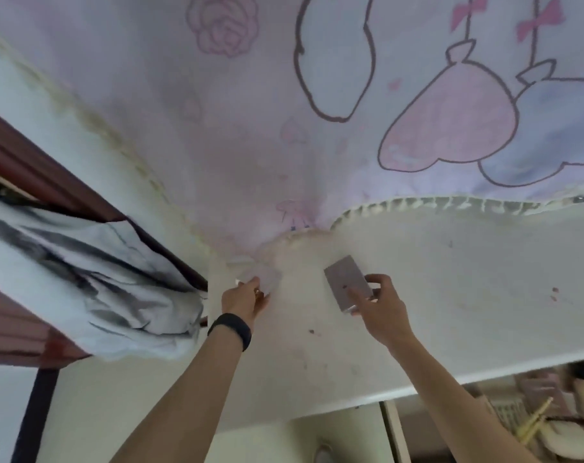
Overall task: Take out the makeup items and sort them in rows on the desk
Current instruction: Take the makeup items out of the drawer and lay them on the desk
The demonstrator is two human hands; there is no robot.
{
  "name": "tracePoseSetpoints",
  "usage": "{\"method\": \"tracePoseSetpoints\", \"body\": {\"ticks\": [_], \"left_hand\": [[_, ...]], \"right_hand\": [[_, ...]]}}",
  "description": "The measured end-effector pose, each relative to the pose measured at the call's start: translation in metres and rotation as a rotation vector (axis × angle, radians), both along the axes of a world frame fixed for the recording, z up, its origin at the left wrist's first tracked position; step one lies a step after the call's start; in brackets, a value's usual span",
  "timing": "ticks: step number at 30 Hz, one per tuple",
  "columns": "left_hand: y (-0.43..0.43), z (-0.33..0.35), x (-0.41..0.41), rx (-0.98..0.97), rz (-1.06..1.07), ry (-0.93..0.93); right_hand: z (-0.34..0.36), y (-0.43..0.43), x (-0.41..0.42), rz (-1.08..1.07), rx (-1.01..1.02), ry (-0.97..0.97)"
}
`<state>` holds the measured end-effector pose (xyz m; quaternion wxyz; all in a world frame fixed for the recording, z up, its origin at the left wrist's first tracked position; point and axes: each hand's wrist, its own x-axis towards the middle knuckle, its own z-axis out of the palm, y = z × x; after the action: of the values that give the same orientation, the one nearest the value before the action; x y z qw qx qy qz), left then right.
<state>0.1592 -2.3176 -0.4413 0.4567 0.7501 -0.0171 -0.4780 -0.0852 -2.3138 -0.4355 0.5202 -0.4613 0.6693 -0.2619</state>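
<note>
Palette (344, 279), flat and mauve, sits on or just above the desk (467, 295), and I can't tell which. The right hand (382, 307) pinches its near end. At its 9 o'clock the left hand (245, 300) grips a pale item (267, 277), too blurred to name. The hands are apart. Best move: lay the palette flat, square to the desk edge, with room left for a row. At 4 o'clock the open drawer (534, 416) looks to hold more.

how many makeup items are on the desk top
2: a pale round case at the left hand, a mauve palette in the right hand. The blurred drawer may hide more.
</note>
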Motion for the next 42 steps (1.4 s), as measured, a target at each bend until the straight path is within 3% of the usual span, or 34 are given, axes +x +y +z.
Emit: {"method": "tracePoseSetpoints", "body": {"ticks": [2,6,10,12,14,20,31,42], "left_hand": [[0.004,-0.008,0.009,0.051,-0.08,-0.094],[0.017,-0.002,0.016,0.291,-0.521,-0.594],[0.026,-0.004,0.022,0.092,-0.843,-1.04],[0.025,-0.01,0.031,0.059,-1.039,-1.058],[0.021,-0.016,0.037,0.06,-1.102,-1.027],[0.008,-0.028,0.035,0.15,-0.807,-1.016],[-0.006,-0.033,0.026,0.158,-0.662,-1.063],[-0.005,-0.034,0.03,0.192,-0.735,-1.021]], "right_hand": [[-0.002,-0.015,0.019,0.062,-0.023,0.037],[-0.01,-0.041,0.042,0.218,-0.146,0.244],[-0.026,-0.05,0.053,0.327,-0.321,0.581],[-0.033,-0.043,0.057,0.393,-0.452,0.715],[-0.041,-0.036,0.06,0.465,-0.562,0.792],[-0.058,-0.042,0.06,0.566,-0.635,0.759],[-0.056,-0.06,0.083,0.594,-0.482,0.673],[-0.045,-0.06,0.083,0.633,-0.426,0.691]]}}
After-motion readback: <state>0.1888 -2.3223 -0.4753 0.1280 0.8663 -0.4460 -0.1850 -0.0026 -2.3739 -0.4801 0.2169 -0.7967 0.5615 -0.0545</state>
